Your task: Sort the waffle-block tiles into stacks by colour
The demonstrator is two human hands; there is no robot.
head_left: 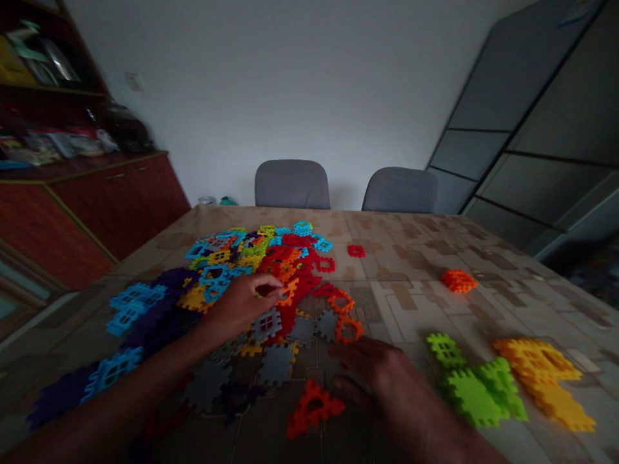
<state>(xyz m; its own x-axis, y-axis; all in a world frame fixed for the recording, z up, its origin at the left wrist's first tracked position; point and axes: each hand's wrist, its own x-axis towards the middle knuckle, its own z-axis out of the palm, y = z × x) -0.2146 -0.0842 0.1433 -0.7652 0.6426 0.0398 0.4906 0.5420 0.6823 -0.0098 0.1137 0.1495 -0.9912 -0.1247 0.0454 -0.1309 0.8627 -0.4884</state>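
Note:
My left hand reaches over the pile, thumb and forefinger pinched on an orange interlocking plastic tile. Red tiles lie right behind and beside that tile. My right hand is low over the table, its fingers stretched out and apart with nothing seen in them. Just beyond its fingertips lies an orange open-framed tile. Nearer to me, an orange-red triangular tile sits to the left of this hand. Grey tiles spread between my two hands.
Light blue tiles and dark purple tiles lie at the left. On the right are green tiles, yellow tiles and an orange stack. A red tile lies apart. Two grey chairs stand behind the table.

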